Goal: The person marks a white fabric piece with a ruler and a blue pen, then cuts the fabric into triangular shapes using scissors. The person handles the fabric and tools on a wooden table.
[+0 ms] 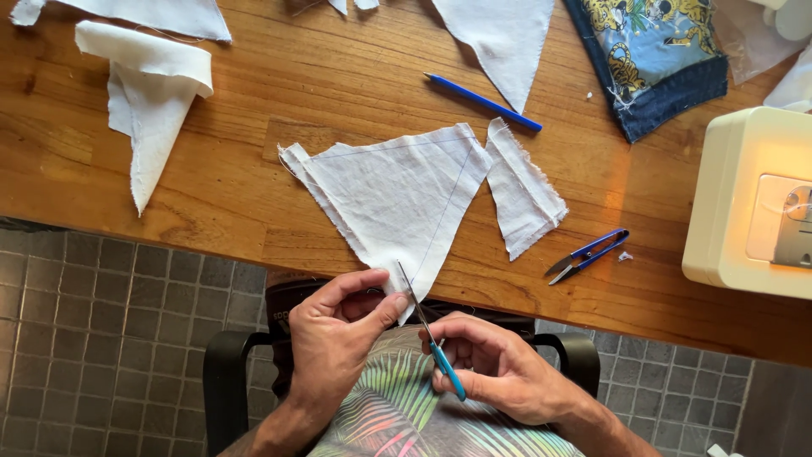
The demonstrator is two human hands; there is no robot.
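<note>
Head view: at lower centre the left hand (338, 334) pinches the bottom tip of a white fabric triangle (393, 195) between thumb and forefinger — the cloth lies on the wooden table (254, 76), its point hanging over the near edge. The right hand (499, 368), fingers curled closed, grips small blue-handled scissors (431, 343), blades at the pinched tip. A cut white strip (523, 190) lies just right; blue thread snips (586, 256) further right — a blue pencil (482, 101) above.

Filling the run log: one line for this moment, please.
left hand: pinches white fabric triangle tip | right hand: holds blue-handled scissors, blades at tip | thread snips: idle on table
</note>
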